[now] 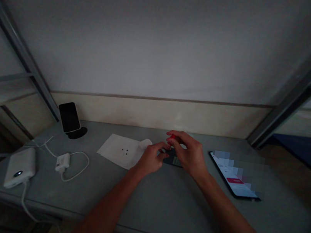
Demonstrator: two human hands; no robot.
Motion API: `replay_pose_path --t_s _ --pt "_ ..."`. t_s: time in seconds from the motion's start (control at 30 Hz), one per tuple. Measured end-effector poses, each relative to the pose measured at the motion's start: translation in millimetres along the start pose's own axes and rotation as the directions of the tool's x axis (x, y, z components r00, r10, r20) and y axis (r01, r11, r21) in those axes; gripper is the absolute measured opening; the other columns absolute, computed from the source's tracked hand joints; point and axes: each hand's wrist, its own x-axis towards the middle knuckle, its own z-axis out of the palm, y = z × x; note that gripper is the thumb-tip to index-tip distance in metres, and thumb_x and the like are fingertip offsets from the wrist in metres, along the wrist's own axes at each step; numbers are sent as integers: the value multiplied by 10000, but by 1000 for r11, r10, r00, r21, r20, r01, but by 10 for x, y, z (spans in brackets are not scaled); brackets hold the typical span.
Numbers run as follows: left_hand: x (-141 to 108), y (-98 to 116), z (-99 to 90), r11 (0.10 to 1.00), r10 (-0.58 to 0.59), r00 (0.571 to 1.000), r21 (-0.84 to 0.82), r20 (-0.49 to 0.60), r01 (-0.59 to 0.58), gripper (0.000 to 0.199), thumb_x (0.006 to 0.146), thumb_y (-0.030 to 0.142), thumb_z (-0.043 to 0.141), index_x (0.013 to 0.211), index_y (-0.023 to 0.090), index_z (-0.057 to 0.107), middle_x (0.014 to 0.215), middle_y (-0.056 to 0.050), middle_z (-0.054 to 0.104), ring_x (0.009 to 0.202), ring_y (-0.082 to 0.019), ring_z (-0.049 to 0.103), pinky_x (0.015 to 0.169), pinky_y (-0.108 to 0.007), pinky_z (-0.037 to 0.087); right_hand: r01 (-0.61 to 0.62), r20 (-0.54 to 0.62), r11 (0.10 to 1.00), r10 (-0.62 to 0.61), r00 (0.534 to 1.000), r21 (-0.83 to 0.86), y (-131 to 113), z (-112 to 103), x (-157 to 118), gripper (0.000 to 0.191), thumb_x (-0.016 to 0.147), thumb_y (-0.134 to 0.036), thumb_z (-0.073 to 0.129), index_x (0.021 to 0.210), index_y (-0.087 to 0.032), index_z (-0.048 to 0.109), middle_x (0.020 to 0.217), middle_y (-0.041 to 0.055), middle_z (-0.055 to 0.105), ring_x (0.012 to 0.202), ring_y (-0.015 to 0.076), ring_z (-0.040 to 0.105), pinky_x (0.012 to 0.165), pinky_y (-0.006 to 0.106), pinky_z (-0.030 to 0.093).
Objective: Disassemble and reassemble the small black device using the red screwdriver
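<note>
Dim scene, grey table (159,206) against a pale wall. Both hands together at the middle of the table, toward its far side.

Left hand (150,159): fingers curled narrow, fingertips pressed against the left end of a small dark flat device (173,159) lying on the table. Touching it, pinning it down rather than lifting; whether actually gripped, cannot tell.

Right hand (189,152): arched over the same device from the right, thumb and forefinger pinched shut on a small red-topped tool (172,137), held upright above the device's far edge. Tip of the tool hidden by the fingers; contact with the device not visible.

Just left of the hands, a white sheet of paper (122,150) flat on the table, with a couple of tiny dark specks (125,151) near its middle, too small to identify. Right edge of the sheet touching or nearly under the left hand.

Right of the hands, well apart, a phone (234,177) lying flat, screen lit, red band on the display.

Far left, a second phone (69,117), screen dark, leaning upright on a round black stand (78,133). Near left, a white power bank (20,167) at the table's edge, with a white cable (78,165) looping to a small white plug adapter (62,162).
</note>
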Motion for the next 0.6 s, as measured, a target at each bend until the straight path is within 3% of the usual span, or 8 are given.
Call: replay_pose_path --t_s 0.2,0.33,0.4,0.47,0.53,0.6 --pt "-7 112 -64 997 37 999 62 34 -39 263 853 94 662 1094 194 693 1092 -74 752 1005 -215 700 970 -364 536 -51 -51 999 50 997 -2 10 10 -14 230 917 -390 709 1074 -227 754 872 48 743 758 199 713 758 343 597" --pt "-40 329 -481 940 81 997 333 4 -78 396 876 88 602 1234 241 678 1279 -82 702 1215 -238 626 1101 -401 457 -90 -61 993 94 994 78 48 -12 -30 273 919 -390 705 1136 -228 740 857 27 730 783 192 716 821 359 589" --pt "-97 371 -784 854 -19 992 514 -121 79 284 888 104 576 1095 229 725 1107 -80 744 1097 -242 661 1039 -390 478 -110 -82 983 123 989 148 69 -38 -27 283 919 -392 705 1147 -227 727 847 19 727 790 190 727 824 357 590" --pt "-186 331 -1057 724 -217 959 629 -182 283 176 867 118 586 896 209 733 920 -73 745 873 -226 678 876 -338 508 -118 -124 971 146 981 207 96 -68 -16 285 921 -396 701 1148 -224 715 837 14 724 786 188 734 807 349 592" --pt "-286 231 -1235 631 -378 907 666 -184 398 162 855 118 587 822 206 719 793 -54 723 726 -199 648 735 -290 481 -123 -176 963 168 970 239 129 -95 -1 295 919 -404 702 1150 -221 706 830 15 726 779 188 737 793 347 592" --pt "-368 118 -1302 597 -465 872 673 -153 436 121 845 140 616 801 205 707 747 -37 710 674 -181 631 649 -265 436 -131 -208 959 186 960 253 164 -115 11 306 914 -412 709 1151 -219 703 826 19 731 777 191 739 790 350 589"
